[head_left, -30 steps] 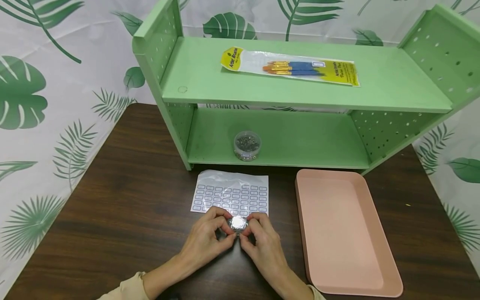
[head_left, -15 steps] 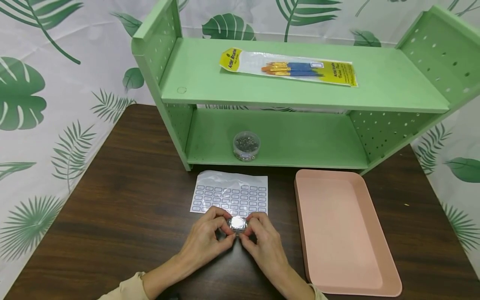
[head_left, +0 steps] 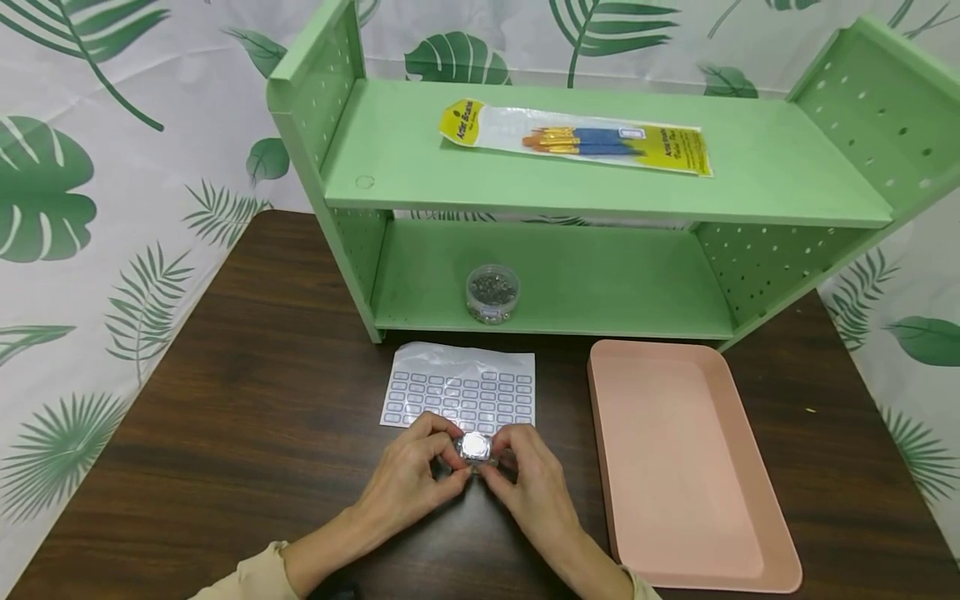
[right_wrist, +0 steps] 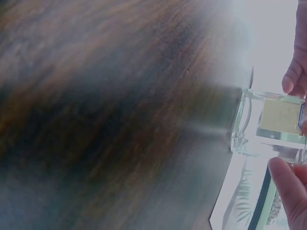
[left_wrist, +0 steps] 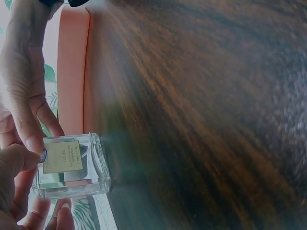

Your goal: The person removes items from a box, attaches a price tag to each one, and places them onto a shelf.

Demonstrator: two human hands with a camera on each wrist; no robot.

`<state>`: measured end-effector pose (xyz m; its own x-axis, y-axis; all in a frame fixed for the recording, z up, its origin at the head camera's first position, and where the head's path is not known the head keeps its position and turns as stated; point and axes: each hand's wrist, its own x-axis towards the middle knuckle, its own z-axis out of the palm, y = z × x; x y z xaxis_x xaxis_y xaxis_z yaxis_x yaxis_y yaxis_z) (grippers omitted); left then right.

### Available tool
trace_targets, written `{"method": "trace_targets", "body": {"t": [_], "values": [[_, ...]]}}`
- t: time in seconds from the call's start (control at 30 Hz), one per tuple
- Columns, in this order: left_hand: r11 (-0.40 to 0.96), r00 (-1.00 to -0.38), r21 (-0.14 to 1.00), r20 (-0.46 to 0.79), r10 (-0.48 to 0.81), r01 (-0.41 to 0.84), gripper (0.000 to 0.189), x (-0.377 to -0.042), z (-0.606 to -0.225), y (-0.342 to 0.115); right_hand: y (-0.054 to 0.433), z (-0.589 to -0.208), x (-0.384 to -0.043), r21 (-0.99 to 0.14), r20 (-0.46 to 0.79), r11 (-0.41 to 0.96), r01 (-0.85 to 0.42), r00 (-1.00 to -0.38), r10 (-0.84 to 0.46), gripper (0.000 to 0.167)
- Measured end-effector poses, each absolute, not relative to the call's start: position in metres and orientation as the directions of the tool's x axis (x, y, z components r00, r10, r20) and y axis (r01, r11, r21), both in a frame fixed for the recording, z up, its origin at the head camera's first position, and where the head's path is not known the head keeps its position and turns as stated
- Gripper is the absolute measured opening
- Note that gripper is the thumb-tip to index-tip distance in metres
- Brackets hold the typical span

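Between the hands a small clear glass perfume bottle (head_left: pixel 476 447) with a shiny silver top stands on the dark wooden table. Its pale front label (left_wrist: pixel 63 157) shows in both wrist views. A small blue-edged sticker (left_wrist: pixel 43 155) sits at that label's upper edge, under the thumb tips. My left hand (head_left: pixel 416 467) grips the bottle's left side, thumb in front. On the right side my right hand (head_left: pixel 534 487) holds it with curled fingers, its thumb also at the front. Just behind lies a white sheet of blue-edged stickers (head_left: pixel 463 387), its front edge partly covered by the hands.
A pink tray (head_left: pixel 600 467) lies at the right. Behind stands a green two-tier shelf (head_left: pixel 615 279), with a round clear tub of small metal bits (head_left: pixel 492 293) below and a packet of artist brushes (head_left: pixel 577 137) above. Leaf-patterned cloth (head_left: pixel 150 192) hangs behind.
My right hand's fingers and thumb have shifted slightly on the bottle. My left hand and the bottle stay in place; the head view has drifted a little.
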<state>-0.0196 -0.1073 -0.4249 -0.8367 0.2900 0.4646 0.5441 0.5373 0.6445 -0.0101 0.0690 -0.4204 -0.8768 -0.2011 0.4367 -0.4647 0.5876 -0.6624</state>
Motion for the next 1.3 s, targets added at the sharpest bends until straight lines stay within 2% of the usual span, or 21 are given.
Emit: {"method": "trace_targets", "body": {"t": [0.27,0.57,0.83,1.1,1.3], "values": [[0.537,-0.82,0.624,0.48,0.31,0.568,0.022,-0.0215,-0.4249,-0.1084,0.0691,-0.4192,-0.0096,-0.699,0.393,0.573,-0.427,-0.899,-0.191,0.042],[0.516,-0.83,0.651,0.459,0.317,0.557,0.024,-0.0232,-0.4238,-0.1101,0.071,-0.4169,-0.0107,-0.721,0.351,0.564,-0.402,-0.914,-0.202,0.038],[0.468,-0.799,0.648,0.501,0.333,0.601,0.03,-0.0262,-0.4253,-0.1124,0.073,-0.4165,-0.0112,-0.721,0.331,0.571,-0.392,-0.919,-0.214,0.035],[0.453,-0.837,0.704,0.436,0.332,0.546,0.034,-0.028,-0.4253,-0.1138,0.0733,-0.4147,-0.0113,-0.733,0.311,0.566,-0.376,-0.926,-0.212,0.034],[0.446,-0.841,0.716,0.414,0.348,0.537,0.03,-0.0292,-0.4235,-0.1134,0.0735,-0.4139,-0.0111,-0.74,0.287,0.569,-0.359,-0.933,-0.216,0.033]]}}
